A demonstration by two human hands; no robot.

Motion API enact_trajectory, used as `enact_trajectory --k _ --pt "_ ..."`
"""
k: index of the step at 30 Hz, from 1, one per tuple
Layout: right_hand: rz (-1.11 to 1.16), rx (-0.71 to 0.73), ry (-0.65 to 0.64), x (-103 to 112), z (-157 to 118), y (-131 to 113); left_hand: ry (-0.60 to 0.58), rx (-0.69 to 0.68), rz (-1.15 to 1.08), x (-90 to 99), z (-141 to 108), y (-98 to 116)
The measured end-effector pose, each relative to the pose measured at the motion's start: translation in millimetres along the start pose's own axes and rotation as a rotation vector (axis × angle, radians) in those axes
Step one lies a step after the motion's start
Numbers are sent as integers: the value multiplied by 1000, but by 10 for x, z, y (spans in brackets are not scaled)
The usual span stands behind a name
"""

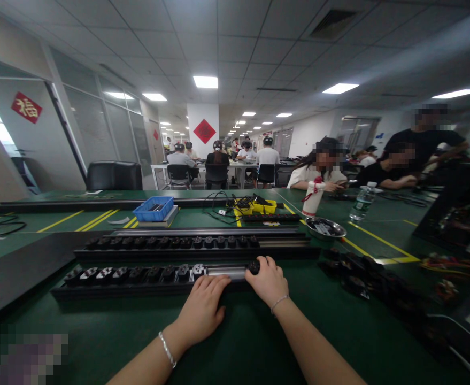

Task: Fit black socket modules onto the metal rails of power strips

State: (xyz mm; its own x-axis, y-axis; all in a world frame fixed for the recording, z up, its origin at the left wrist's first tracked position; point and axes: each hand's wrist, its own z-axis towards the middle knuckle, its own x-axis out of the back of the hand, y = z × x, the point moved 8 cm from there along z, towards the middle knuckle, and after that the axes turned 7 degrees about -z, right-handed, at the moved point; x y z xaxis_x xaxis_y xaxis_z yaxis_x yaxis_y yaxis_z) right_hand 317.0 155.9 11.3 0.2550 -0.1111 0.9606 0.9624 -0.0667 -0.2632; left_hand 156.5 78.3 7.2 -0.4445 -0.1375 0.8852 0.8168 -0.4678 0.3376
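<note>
My left hand (205,300) lies with its fingers stretched over the front edge of the nearer black rail (110,290), thumb apart. It touches the rail beside the bare silver channel (225,271). At the right end of that channel my right hand (270,279) is closed on a small round black module (253,267), partly covered by the fingers. A row of black modules (153,274) sits in the left part of the rail, several with pale or silver faces (105,274).
Behind lies a second rail (291,251) with more modules. Beyond are a blue bin (153,207), a yellow tray (264,207), a metal bowl (326,228), a cup (311,200) and a bottle (363,202). Dark parts and wires (357,278) crowd the right. People sit beyond.
</note>
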Motion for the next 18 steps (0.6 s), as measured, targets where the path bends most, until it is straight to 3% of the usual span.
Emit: enact_trajectory --k 18 --pt "22 16 81 54 -1 17 2 2 12 -4 0 -4"
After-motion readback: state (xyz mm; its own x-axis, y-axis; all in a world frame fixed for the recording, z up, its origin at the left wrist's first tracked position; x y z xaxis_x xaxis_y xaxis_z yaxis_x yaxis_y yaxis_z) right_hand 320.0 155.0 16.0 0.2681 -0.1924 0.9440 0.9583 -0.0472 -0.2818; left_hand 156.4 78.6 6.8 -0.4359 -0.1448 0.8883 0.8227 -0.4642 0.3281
